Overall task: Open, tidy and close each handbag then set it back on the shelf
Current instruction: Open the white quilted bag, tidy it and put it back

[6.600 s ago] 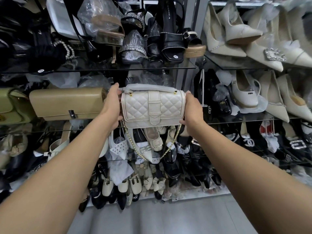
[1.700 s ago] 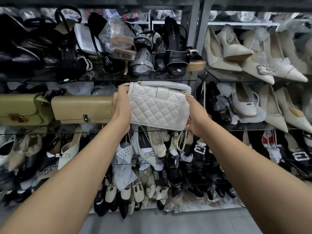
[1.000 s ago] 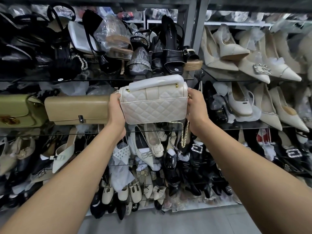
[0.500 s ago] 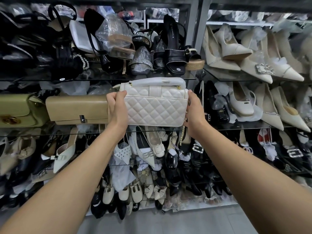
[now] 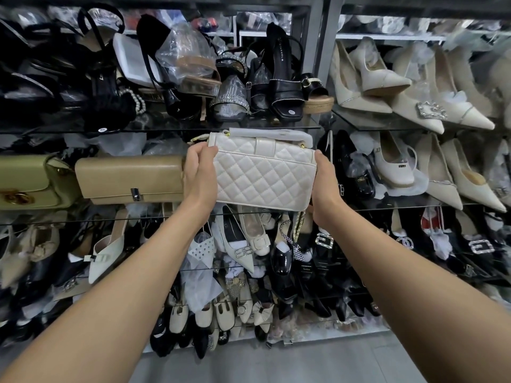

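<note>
Cream quilted leather fills the middle of the head view. The bag [image 5: 265,178] hangs between my two hands with its plain back toward me, tipped slightly down to the right, in front of the glass shelf [image 5: 367,210] and not yet resting on it. My left hand [image 5: 200,175] has its fingers [image 5: 206,153] curled round the left end. My right hand [image 5: 325,186] clamps the right end; only its thumb shows, and the other fingers are hidden behind the bag. The clasp faces away, so I cannot tell whether it is shut, but I judge this to be the putting-back step.

At centre left the tan bag [image 5: 130,178] lies on the same shelf, just beside my left hand. The gold chain [image 5: 300,225] dangles below the bag's lower right corner, in front of the shoes on the tier beneath.

To do this well, I would first tuck the chain up so it cannot snag the glass edge. Then I would level the bag and slide it in base first, right of the tan bag without nudging it. The wrapped handle [image 5: 273,134] must stay clear of the shelf above. I would let go only once the base sits flat.
</note>
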